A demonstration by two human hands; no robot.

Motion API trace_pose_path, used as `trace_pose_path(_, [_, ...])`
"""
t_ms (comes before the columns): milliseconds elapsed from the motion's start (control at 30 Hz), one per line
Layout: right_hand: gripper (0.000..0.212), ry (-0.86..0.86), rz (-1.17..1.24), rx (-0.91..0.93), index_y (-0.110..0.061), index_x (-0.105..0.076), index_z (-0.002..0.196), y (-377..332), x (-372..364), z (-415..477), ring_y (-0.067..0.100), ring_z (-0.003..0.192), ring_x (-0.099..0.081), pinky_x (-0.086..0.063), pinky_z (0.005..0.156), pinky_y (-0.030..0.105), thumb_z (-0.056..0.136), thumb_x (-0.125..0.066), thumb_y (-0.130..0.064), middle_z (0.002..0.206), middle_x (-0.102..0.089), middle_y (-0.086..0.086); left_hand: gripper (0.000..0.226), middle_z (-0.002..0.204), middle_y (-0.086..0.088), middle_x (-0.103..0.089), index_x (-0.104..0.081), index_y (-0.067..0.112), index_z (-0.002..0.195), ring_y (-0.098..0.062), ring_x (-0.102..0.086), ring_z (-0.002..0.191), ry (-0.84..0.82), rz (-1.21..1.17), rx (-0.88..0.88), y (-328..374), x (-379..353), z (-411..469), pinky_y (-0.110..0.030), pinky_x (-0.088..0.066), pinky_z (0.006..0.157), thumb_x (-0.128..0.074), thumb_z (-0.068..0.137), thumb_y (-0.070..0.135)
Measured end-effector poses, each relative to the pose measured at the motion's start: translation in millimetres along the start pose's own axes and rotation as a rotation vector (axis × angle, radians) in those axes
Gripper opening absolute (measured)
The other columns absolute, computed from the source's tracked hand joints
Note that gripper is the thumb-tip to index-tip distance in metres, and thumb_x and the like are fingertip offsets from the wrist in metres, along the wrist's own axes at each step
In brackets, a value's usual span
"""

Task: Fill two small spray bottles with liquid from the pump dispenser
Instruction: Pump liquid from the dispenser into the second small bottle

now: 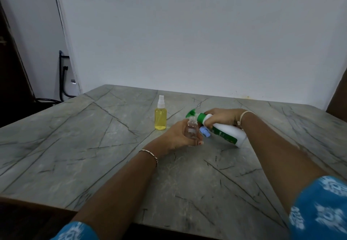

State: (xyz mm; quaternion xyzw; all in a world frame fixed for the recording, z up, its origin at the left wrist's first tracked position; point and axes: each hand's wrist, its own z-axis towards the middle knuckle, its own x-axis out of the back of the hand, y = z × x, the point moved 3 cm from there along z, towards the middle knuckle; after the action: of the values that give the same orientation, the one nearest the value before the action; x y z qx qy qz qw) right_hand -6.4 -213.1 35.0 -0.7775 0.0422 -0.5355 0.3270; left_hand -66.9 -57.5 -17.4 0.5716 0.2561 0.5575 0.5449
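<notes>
Left hand (178,137) grips the empty, uncapped spray bottle (191,129) at frame centre while right hand (223,116) clasps the tilted pump dispenser (230,133) beside it; bottle likely light, slick, best held mid-body.

Table (93,145) centre frame: grey veined stone look, smooth, low sheen. Empty bottle (191,129): clear plastic. Filled spray bottle (160,119): clear plastic, white plastic cap. Pump dispenser (225,130) right of centre: glossy white plastic, green plastic top. Sleeves (319,211) lower corners: printed blue cloth.
</notes>
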Motion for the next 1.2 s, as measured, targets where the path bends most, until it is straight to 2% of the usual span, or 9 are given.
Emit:
trace_pose_path(200, [0.039,-0.007,0.176,0.033,-0.001,-0.063,0.09,-18,-1,10,0.025,0.065,-0.058,-0.048,0.061,0.029,0.061,-0.057,-0.027,0.081,-0.063,0.017,0.04,0.109,-0.014,-0.071,-0.057,0.01,0.106,-0.022,-0.069,0.101,-0.169,-0.074,0.083,10,2,-10,-0.034,-0.054,0.092,-0.075,0.075,-0.006])
trace_pose_path(333, [0.056,-0.137,0.387,0.068,0.006,-0.062,0.116,-25,-7,20,0.024,0.081,-0.067,-0.054,0.069,0.029,0.066,-0.052,-0.017,0.102,-0.071,0.015,0.038,0.106,-0.011,-0.07,-0.056,0.013,0.102,-0.02,-0.067,0.101,-0.313,-0.123,0.104,17,-5,-18,-0.03,-0.054,0.091,-0.07,0.077,-0.012])
trace_pose_path(567, [0.064,-0.255,0.502,0.106,0.011,-0.056,0.124,-44,-19,31,0.017,0.088,-0.071,-0.056,0.074,0.027,0.066,-0.046,-0.014,0.105,-0.071,0.013,0.034,0.112,-0.012,-0.068,-0.062,0.007,0.105,-0.018,-0.064,0.109,-0.375,-0.07,0.12,18,-5,-23,-0.034,-0.049,0.101,-0.071,0.077,-0.01])
trace_pose_path(700, [0.057,-0.277,0.547,0.113,0.01,-0.054,0.126,-52,-22,29,0.011,0.071,-0.072,-0.055,0.059,0.022,0.074,-0.043,-0.012,0.088,-0.076,0.006,0.033,0.108,-0.005,-0.069,-0.061,0.011,0.103,-0.023,-0.061,0.115,-0.369,-0.051,0.129,18,-4,-22,-0.04,-0.043,0.107,-0.071,0.078,-0.008])
trace_pose_path(767, [0.06,-0.288,0.567,0.105,0.008,-0.05,0.131,-53,-23,29,0.015,0.073,-0.072,-0.056,0.059,0.024,0.075,-0.044,-0.013,0.095,-0.075,0.008,0.033,0.1,0.002,-0.071,-0.062,0.015,0.098,-0.018,-0.064,0.108,-0.382,-0.064,0.15,19,-3,-22,-0.035,-0.046,0.104,-0.069,0.078,-0.01])
trace_pose_path(833, [0.063,-0.293,0.585,0.106,0.003,-0.054,0.13,-51,-23,31,0.023,0.086,-0.071,-0.059,0.071,0.032,0.07,-0.046,-0.017,0.112,-0.07,0.016,0.034,0.09,0.011,-0.073,-0.061,0.018,0.095,-0.006,-0.066,0.096,-0.387,-0.078,0.175,20,-3,-22,-0.025,-0.049,0.096,-0.067,0.079,-0.012])
trace_pose_path(933, [0.05,-0.274,0.653,0.134,-0.002,-0.06,0.118,-47,-21,32,0.029,0.102,-0.068,-0.057,0.088,0.041,0.072,-0.047,-0.016,0.121,-0.067,0.015,0.034,0.098,0.003,-0.071,-0.059,0.016,0.096,-0.006,-0.066,0.097,-0.381,-0.088,0.171,21,-2,-22,-0.023,-0.049,0.095,-0.068,0.079,-0.011])
trace_pose_path(1067, [0.044,-0.201,0.747,0.181,-0.003,-0.057,0.112,-41,-16,27,0.029,0.101,-0.065,-0.057,0.084,0.04,0.071,-0.047,-0.015,0.119,-0.066,0.014,0.035,0.11,-0.013,-0.068,-0.059,0.009,0.103,-0.023,-0.064,0.109,-0.347,-0.121,0.133,20,-2,-22,-0.03,-0.052,0.094,-0.071,0.076,-0.011])
trace_pose_path(1200, [0.048,-0.015,0.773,0.233,-0.004,-0.057,0.114,-30,-8,21,0.028,0.094,-0.067,-0.057,0.077,0.037,0.067,-0.05,-0.011,0.115,-0.066,0.018,0.039,0.105,-0.012,-0.07,-0.059,0.006,0.108,-0.017,-0.069,0.098,-0.308,-0.16,0.135,19,-1,-20,-0.026,-0.055,0.082,-0.07,0.076,-0.014])
